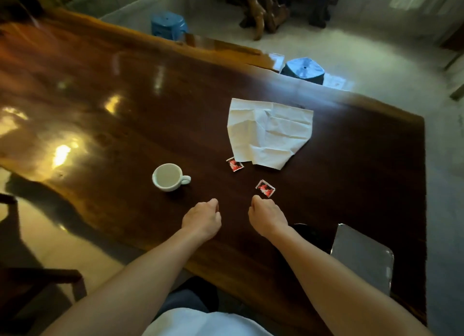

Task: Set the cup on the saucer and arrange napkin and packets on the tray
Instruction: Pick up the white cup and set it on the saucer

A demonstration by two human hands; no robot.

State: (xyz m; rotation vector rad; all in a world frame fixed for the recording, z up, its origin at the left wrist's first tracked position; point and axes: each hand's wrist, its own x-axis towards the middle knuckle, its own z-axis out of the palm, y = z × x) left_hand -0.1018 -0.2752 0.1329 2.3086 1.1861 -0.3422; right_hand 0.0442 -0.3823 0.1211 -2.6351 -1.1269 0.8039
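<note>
table [125,89]: dark glossy wood slab, fills centre and left, bright glare patches at left | floor [364,59]: pale, upper right | stools: blue stool [168,25] top centre, dark blue stool [304,70] at table's far edge | carved wooden furniture [266,11]: top centre | wooden chair [37,280]: lower left | light: daylight from upper right

White cup [170,177], plain, pale inside. White napkin [269,132], creased, no print, at 1 o'clock from the cup. Two packets, red and black print with white edges: one [235,164] at the napkin's 7 o'clock corner, other [265,188] at 5 o'clock from it. Table [125,97] was dark reddish-brown glossy wood, yellow glare patches. Tray [364,257] was grey metallic. Two blue stools [168,25] at 12 o'clock.
</note>
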